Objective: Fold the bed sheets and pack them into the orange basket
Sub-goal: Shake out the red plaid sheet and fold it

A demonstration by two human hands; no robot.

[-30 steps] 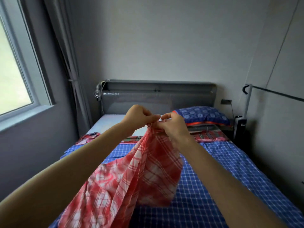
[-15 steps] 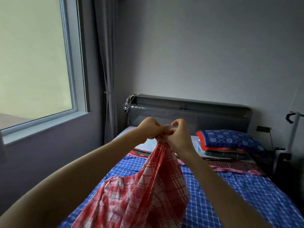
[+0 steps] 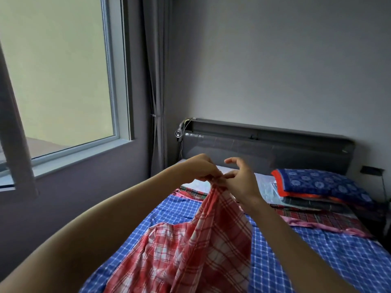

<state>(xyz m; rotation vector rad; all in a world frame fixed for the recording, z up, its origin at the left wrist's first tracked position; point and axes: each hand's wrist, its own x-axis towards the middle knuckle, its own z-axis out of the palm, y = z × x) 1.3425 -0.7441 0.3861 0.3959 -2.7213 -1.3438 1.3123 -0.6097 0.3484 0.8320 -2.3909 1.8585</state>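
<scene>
A red and white plaid sheet (image 3: 203, 246) hangs bunched from both my hands above the bed. My left hand (image 3: 201, 168) grips its top edge with curled fingers. Right beside it, my right hand (image 3: 241, 178) pinches the same edge between thumb and a finger, its other fingers lifted and curled. The sheet's lower part lies crumpled on a blue checked sheet (image 3: 317, 256) spread over the mattress. No orange basket is in view.
A blue patterned pillow (image 3: 321, 185) tops a stack of folded cloths (image 3: 306, 203) at the bed's head on the right. A dark plaid cloth (image 3: 330, 218) lies across the bed. Grey headboard (image 3: 264, 149) behind; window (image 3: 57, 77) and curtain (image 3: 156, 85) at left.
The view has swung left toward the window. My right hand's fingers have lifted off the bunched edge, leaving a pinch, and the hands sit a little apart.
</scene>
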